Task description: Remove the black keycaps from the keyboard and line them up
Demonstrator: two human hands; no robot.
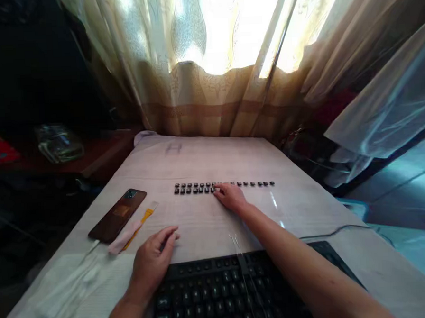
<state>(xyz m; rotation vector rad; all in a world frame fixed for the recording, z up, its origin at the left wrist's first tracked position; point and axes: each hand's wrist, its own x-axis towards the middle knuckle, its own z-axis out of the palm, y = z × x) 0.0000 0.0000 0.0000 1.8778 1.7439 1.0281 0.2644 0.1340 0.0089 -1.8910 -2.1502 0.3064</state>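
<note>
Two rows of small black keycaps (189, 190) lie across the white tabletop. My right hand (231, 197) reaches to the right end of the nearer, shorter row. Its thumb and index finger close around a keycap (212, 190) there, and the hand partly covers the far row behind. My left hand (154, 257) rests by the upper left corner of a black keyboard (205, 297), thumb and index finger apart, holding nothing. The keyboard's top rows show bare sockets; lower rows still carry keys. A wire keycap puller (243, 264) lies across it. My right forearm hides the keyboard's right part.
On the left lie a dark phone (121, 213) with a white cable (91, 251) and a yellow-handled brush (144, 218) beside a pink strip (126, 235). The keyboard cable (333, 229) runs off right. Beyond the far edge hangs a curtain (202, 102).
</note>
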